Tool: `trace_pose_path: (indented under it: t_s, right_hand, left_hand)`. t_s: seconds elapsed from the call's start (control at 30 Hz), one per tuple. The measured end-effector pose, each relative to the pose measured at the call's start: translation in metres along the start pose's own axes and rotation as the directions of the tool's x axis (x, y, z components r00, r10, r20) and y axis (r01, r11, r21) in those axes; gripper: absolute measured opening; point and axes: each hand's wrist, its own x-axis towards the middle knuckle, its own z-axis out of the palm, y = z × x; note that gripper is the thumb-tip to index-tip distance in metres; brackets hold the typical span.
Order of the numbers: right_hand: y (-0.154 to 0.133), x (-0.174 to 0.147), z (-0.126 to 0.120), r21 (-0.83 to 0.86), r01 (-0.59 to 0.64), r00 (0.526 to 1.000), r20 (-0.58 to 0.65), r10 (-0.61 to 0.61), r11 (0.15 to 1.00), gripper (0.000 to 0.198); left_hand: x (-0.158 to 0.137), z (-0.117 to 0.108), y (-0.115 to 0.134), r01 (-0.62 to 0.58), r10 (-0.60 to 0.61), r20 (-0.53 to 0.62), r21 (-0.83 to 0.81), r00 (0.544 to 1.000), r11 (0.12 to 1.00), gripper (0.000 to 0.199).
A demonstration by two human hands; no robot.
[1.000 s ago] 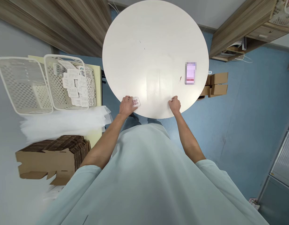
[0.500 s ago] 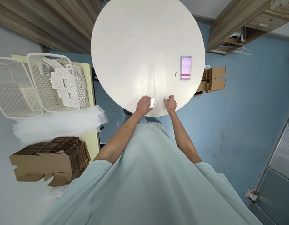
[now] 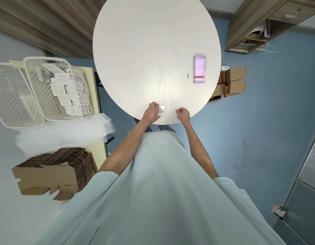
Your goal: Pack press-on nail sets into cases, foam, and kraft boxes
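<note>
Close to the near edge of the round white table (image 3: 126, 75), my left hand (image 3: 151, 113) grips the left side of a small, clear, flat case (image 3: 161, 110). Reddish bits show through its shiny top. To the right of the case and apart from it, my right hand (image 3: 184, 115) rests low over the tabletop. Its thumb and fingertips are pressed together in a pinch. Whether anything tiny sits between them is too small to see.
A phone (image 3: 199, 69), blurred out, lies at the table's right, beside a small dark reddish speck (image 3: 188, 77). On the left, a side table holds a white basket (image 3: 87, 92) of packets, white sheets (image 3: 62, 131) and flattened cardboard boxes (image 3: 47, 177). Cardboard boxes (image 3: 235, 80) stand beyond the right edge.
The whole view has shifted slightly. Glare on the case has lessened, so its reddish contents now show. My left hand still grips the case, and the right hand's fingers remain pinched.
</note>
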Motion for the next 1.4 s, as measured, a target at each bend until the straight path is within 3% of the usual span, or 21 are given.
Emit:
trace_pose_path:
  t_s: [0.2,0.47,0.63,0.73,0.87,1.0,1.23,1.4]
  right_hand:
    - [-0.008,-0.016,0.005,-0.047,0.031,0.999,-0.02,-0.031,0.998,0.02]
    - [-0.044,-0.042,0.021,-0.096,0.309,0.946,-0.077,-0.316,0.946,0.018]
    - [-0.07,-0.046,0.047,-0.153,0.417,0.908,0.018,-0.419,0.896,0.019]
    - [-0.08,-0.044,0.062,-0.176,0.432,0.902,0.084,-0.423,0.885,0.02]
    - [-0.086,-0.039,0.078,-0.196,0.439,0.898,0.135,-0.419,0.877,0.018]
    - [-0.087,-0.036,0.092,-0.215,0.409,0.911,0.163,-0.38,0.887,0.021]
    - [-0.088,-0.034,0.106,-0.237,0.357,0.931,0.173,-0.322,0.904,0.026]
    - [-0.081,-0.036,0.098,-0.161,0.296,0.955,0.06,-0.29,0.941,0.017]
  left_hand:
    - [-0.002,0.001,0.007,-0.002,0.004,-0.019,0.08,1.0,0.997,0.07]
    - [-0.003,0.0,0.006,0.01,-0.007,-0.032,0.088,0.999,0.996,0.072]
    - [-0.006,0.0,0.002,-0.002,0.003,-0.04,0.021,0.999,1.0,0.074]
    - [-0.011,-0.001,-0.003,0.028,-0.036,-0.072,-0.102,0.997,0.994,0.072]
    - [-0.018,-0.005,-0.011,0.191,-0.238,-0.121,-0.31,0.964,0.931,0.054]
    - [-0.02,-0.01,-0.015,0.319,-0.38,-0.053,-0.444,0.923,0.837,0.043]
    - [-0.006,-0.015,-0.013,0.488,-0.521,0.04,-0.42,0.852,0.765,0.021]
    - [-0.002,-0.014,-0.019,0.47,-0.5,0.02,-0.371,0.866,0.801,0.023]
